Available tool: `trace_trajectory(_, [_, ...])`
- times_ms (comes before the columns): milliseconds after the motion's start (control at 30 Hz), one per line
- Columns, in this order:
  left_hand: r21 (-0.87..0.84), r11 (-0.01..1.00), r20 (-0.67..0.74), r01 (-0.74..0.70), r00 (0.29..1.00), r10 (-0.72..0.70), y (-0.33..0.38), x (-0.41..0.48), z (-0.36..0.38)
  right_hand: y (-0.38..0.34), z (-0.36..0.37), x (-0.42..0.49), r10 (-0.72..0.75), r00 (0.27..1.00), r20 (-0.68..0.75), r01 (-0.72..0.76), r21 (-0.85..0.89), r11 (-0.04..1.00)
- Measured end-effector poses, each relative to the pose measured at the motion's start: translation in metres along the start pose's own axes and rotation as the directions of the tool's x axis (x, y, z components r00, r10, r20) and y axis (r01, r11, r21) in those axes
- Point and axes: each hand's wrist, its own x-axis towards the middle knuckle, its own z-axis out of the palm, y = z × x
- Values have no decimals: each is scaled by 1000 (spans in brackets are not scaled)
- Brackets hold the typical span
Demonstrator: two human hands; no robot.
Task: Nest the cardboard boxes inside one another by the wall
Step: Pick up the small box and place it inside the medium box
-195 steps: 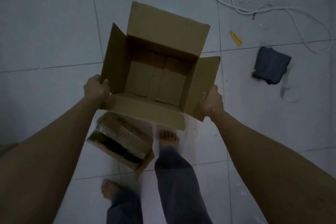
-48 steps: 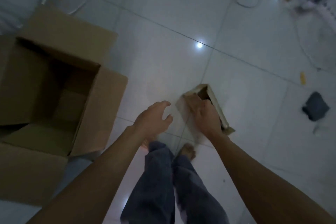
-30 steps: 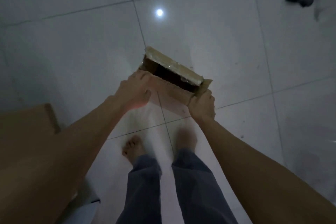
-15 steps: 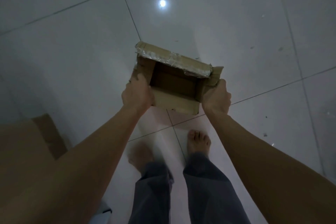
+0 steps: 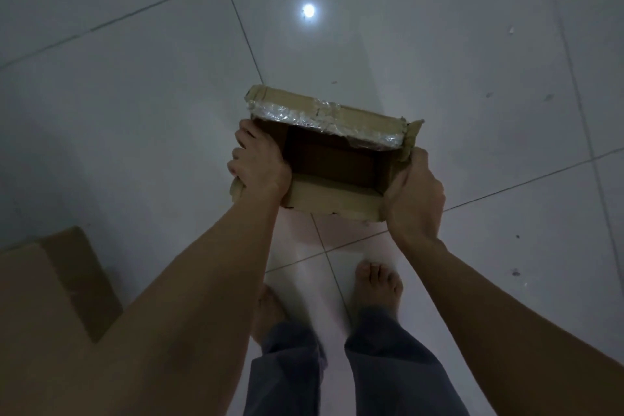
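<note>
I hold a small open cardboard box [image 5: 332,159] in the air above the tiled floor, its opening turned up toward me. Crinkled clear tape runs along its far flap. My left hand [image 5: 258,162] grips the box's left end with fingers curled over the rim. My right hand [image 5: 413,196] clasps the right end. At the lower left, a flap of the large cardboard box [image 5: 50,284] pokes out from behind my left forearm; the rest of that box is hidden or out of frame.
Pale glossy floor tiles [image 5: 135,111] spread all around, with a round light reflection [image 5: 308,10] ahead. My bare feet [image 5: 378,284] and grey trouser legs stand directly below the small box.
Over the last second I lifted the small box off the floor with both hands and raised it slightly closer. Earlier I had set the large box down at my left.
</note>
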Motion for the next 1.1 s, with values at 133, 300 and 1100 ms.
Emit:
trace_trajectory(133, [-253, 966, 80, -58, 993, 81, -14, 0, -2, 1, -7, 0, -43, 998, 40, 42, 36, 999])
trace_trajectory(300, [-559, 824, 226, -93, 939, 259, -44, -18, -25, -13, -28, 3, -7, 994, 111, -2, 85, 996])
trace_trajectory(1100, [-865, 476, 157, 159, 987, -44, -216, -297, -340, -241, -308, -173, -248, 909, 335, 251, 37, 967])
